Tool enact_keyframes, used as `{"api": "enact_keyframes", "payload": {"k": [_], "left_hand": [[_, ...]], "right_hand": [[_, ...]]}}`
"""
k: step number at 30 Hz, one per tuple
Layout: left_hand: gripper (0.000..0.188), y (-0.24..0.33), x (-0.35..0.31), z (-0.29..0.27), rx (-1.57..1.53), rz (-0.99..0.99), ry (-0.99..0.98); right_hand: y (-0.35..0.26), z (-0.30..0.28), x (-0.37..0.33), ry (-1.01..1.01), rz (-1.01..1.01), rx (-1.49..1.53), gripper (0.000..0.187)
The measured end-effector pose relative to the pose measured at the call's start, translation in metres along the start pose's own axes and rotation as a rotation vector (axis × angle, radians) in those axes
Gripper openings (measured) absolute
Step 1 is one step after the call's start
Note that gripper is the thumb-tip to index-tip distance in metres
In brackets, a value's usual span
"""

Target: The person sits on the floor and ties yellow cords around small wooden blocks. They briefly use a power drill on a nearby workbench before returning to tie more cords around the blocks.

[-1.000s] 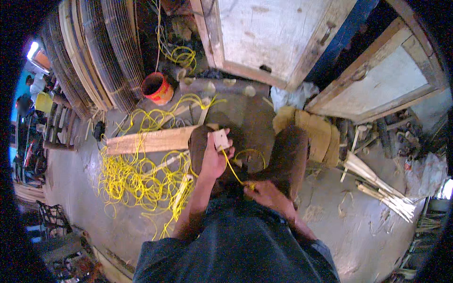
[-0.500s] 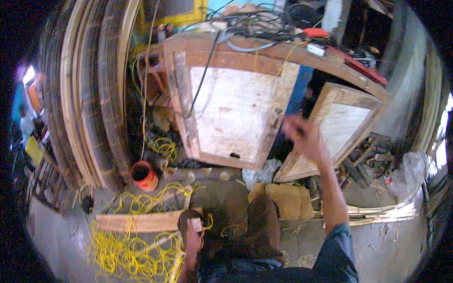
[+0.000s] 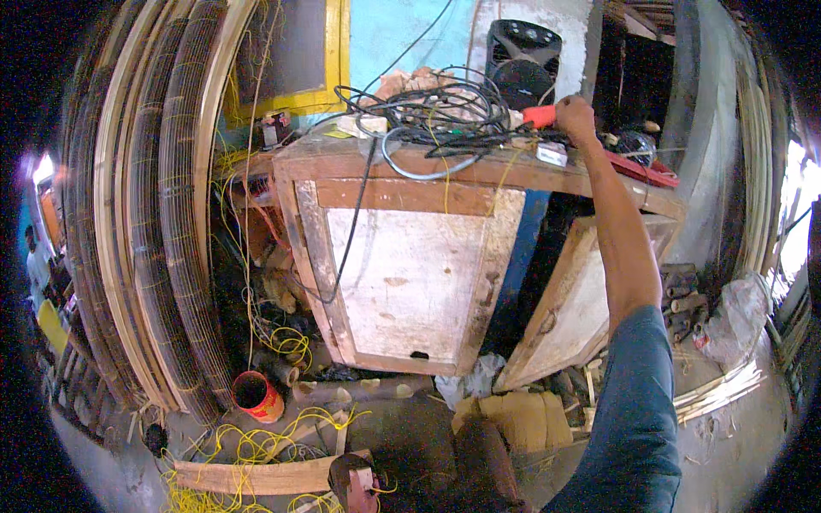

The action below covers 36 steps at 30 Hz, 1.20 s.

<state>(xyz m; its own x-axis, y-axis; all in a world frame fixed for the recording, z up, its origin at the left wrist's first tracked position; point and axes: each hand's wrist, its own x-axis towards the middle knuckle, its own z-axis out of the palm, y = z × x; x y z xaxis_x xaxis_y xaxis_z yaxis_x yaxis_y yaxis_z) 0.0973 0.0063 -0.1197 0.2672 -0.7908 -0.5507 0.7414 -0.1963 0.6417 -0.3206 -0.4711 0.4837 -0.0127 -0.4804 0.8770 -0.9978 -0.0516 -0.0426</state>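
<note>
My right hand [image 3: 576, 120] reaches up to the cabinet top, fingers curled round the right end of an orange-red object [image 3: 539, 116]. What kind of thing it is stays unclear, and the hand covers part of it. A tangle of black cable [image 3: 462, 107] lies just left of it, and a small white box [image 3: 552, 154] sits below the wrist. My left hand [image 3: 356, 494] is low at the bottom edge by my knee, closed about a small pale thing [image 3: 366, 479] too blurred to name. Yellow strips [image 3: 231, 500] lie beside it.
The wooden cabinet [image 3: 402, 282] stands ahead, its right door [image 3: 569, 316] ajar. Bundled slatted rolls [image 3: 192, 205] lean at left, near a red bucket [image 3: 259, 398]. A plank [image 3: 256, 477] lies on the floor. At right are a plastic bag [image 3: 735, 316] and split sticks [image 3: 718, 393].
My right hand has moved from in front of the cabinet doors up to the orange-red object on top. The view has tilted upward, leaving my left hand closer to the lower edge.
</note>
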Motion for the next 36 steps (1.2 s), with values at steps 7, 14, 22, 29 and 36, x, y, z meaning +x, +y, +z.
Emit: {"api": "enact_keyframes", "payload": {"k": [7, 14, 22, 29, 36], "left_hand": [[0.046, 0.016, 0.026, 0.029, -0.042, -0.056, 0.003], [0.044, 0.036, 0.019, 0.010, -0.035, -0.014, 0.107], [0.041, 0.031, 0.016, 0.004, -0.081, 0.009, 0.087], [0.039, 0.014, 0.025, 0.013, -0.127, -0.026, -0.016], [0.037, 0.010, 0.015, 0.010, -0.202, 0.034, -0.104]], "right_hand": [[-0.025, 0.045, 0.020, -0.196, 0.370, 0.058, 0.065], [-0.008, 0.143, 0.040, -0.338, 0.405, 0.290, 0.060], [0.001, 0.174, 0.045, 0.187, 0.332, 0.436, 0.038], [-0.045, 0.051, 0.020, 0.758, 0.175, 0.580, 0.074], [-0.042, -0.049, 0.028, 0.363, 0.361, 1.557, 0.036]]}}
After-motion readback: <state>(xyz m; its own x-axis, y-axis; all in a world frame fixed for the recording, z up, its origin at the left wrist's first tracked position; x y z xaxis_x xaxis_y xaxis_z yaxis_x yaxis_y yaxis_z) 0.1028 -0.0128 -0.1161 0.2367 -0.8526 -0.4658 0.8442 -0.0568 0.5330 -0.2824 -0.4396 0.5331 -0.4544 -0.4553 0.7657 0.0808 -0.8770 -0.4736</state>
